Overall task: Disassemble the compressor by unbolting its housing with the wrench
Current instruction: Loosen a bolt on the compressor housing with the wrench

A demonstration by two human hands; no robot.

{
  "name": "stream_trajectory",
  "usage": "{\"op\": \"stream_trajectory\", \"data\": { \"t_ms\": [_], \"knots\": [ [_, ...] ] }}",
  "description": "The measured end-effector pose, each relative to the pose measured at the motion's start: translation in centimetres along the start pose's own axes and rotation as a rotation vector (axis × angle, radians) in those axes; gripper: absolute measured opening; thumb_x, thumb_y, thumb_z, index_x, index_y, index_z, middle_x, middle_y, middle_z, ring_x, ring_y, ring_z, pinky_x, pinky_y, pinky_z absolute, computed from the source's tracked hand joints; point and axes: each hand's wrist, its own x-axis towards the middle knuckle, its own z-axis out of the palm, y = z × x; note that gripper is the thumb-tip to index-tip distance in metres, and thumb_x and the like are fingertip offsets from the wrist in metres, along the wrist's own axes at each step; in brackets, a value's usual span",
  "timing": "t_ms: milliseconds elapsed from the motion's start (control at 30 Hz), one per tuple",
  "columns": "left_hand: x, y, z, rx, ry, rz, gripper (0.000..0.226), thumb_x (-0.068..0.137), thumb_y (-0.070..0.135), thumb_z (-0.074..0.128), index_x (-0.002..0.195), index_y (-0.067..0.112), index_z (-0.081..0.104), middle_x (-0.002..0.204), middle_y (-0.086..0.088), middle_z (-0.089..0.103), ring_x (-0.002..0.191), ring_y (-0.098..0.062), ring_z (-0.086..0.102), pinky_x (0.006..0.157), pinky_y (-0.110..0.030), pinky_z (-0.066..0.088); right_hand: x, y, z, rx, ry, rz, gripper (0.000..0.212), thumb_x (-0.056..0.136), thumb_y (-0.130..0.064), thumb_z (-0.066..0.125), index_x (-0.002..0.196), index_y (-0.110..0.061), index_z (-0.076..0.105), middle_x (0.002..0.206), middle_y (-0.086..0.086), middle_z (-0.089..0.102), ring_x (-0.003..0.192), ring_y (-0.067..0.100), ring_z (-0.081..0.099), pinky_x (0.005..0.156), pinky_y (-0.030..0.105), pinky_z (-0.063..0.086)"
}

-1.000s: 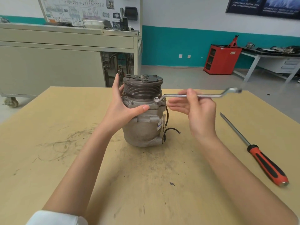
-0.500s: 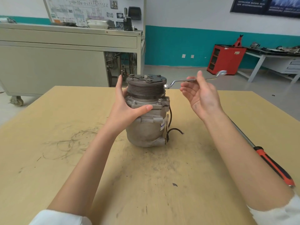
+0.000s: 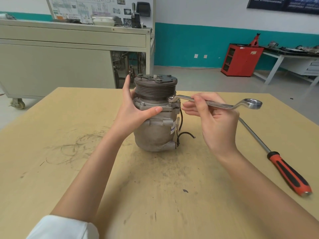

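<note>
Item: wooden table, scuffed, carrying everything listed.
Item: orange-handled screwdriver, lying well to the right of our right fingers, untouched.
Item: right hand. We are pinching the offset ring wrench mid-shank between thumb and forefinger, with the other fingers loosely spread beneath.
Item: left hand. We are clasping the compressor, thumb across its front flange, fingers behind the pulley. It is standing upright between both hands.
Item: flange bolt, just beyond our right fingertips. The wrench's ring, lifted clear half a second ago, is sitting on it again. We are judging this a reset between turns, with the housing still bolted.
</note>
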Motion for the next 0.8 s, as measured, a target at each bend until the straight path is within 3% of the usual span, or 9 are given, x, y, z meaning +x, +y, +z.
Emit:
{"op": "stream_trajectory", "data": {
  "t_ms": [167, 367, 467, 567, 600, 700, 800],
  "knots": [
    [0.0, 0.0, 0.0, 0.0, -0.004, -0.001, 0.13, 0.057, 0.051, 0.08, 0.154, 0.034, -0.004, 0.15, -0.004, 0.039, 0.138, -0.012, 0.039, 0.116, -0.039, 0.033, 0.1, 0.2, 0.1, -0.001, -0.006, 0.017, 0.014, 0.095, -0.022, 0.052, 0.094, -0.013, 0.062, 0.077, 0.0, 0.07, 0.072, 0.013, 0.072, 0.066, 0.032, 0.059],
    [0.1, -0.1, -0.1, -0.004, -0.016, 0.003, 0.129, 0.058, 0.05, 0.08, 0.154, 0.035, -0.004, 0.151, -0.003, 0.038, 0.138, -0.011, 0.037, 0.117, -0.039, 0.031, 3.0, 2.4, -0.9, 0.39, -0.082, 0.418, 0.024, 0.1, -0.014, 0.04, 0.087, -0.007, 0.06, 0.066, 0.007, 0.071, 0.062, 0.024, 0.071, 0.056, 0.025, 0.056],
    [0.2, -0.1, -0.1, -0.003, -0.014, 0.009, 0.128, 0.057, 0.05, 0.08, 0.154, 0.036, -0.003, 0.15, -0.002, 0.039, 0.132, -0.003, 0.039, 0.112, -0.028, 0.032, 5.8, 4.5, -0.7, 0.584, -0.201, 0.683, 0.029, 0.102, -0.011, 0.036, 0.085, -0.005, 0.058, 0.061, 0.007, 0.069, 0.054, 0.018, 0.067, 0.049, 0.021, 0.053],
    [0.2, -0.2, -0.1, 0.002, -0.021, 0.016, 0.128, 0.056, 0.051, 0.079, 0.154, 0.037, -0.002, 0.144, 0.006, 0.041, 0.114, 0.021, 0.042, 0.099, -0.01, 0.033, 7.2, 6.1, 0.3, 0.694, -0.27, 0.835, 0.03, 0.102, -0.015, 0.037, 0.082, -0.006, 0.058, 0.058, 0.005, 0.067, 0.05, 0.013, 0.064, 0.047, 0.018, 0.051],
    [0.2, -0.2, -0.1, 0.002, -0.02, 0.017, 0.128, 0.056, 0.051, 0.079, 0.154, 0.037, -0.002, 0.141, 0.009, 0.04, 0.111, 0.024, 0.041, 0.097, -0.008, 0.032, 7.4, 6.5, 0.7, 0.736, -0.255, 0.868, 0.03, 0.102, -0.017, 0.039, 0.081, -0.007, 0.059, 0.058, 0.005, 0.066, 0.049, 0.012, 0.063, 0.047, 0.017, 0.051],
    [0.2, -0.3, -0.1, -0.001, -0.016, 0.01, 0.127, 0.057, 0.051, 0.078, 0.154, 0.037, -0.003, 0.137, 0.011, 0.039, 0.121, 0.007, 0.04, 0.102, -0.018, 0.032, 7.4, 6.5, 1.0, 0.87, -0.058, 0.93, 0.031, 0.1, -0.022, 0.046, 0.077, -0.008, 0.061, 0.059, 0.005, 0.066, 0.051, 0.011, 0.065, 0.046, 0.016, 0.051],
    [0.2, -0.3, -0.1, -0.003, -0.015, 0.011, 0.127, 0.057, 0.051, 0.078, 0.154, 0.036, -0.003, 0.144, 0.006, 0.039, 0.127, -0.001, 0.04, 0.106, -0.022, 0.032, 6.8, 5.3, 0.3, 0.787, 0.102, 0.822, 0.032, 0.101, -0.024, 0.044, 0.08, -0.005, 0.059, 0.061, 0.007, 0.068, 0.054, 0.015, 0.067, 0.047, 0.018, 0.051]
  ]
}}
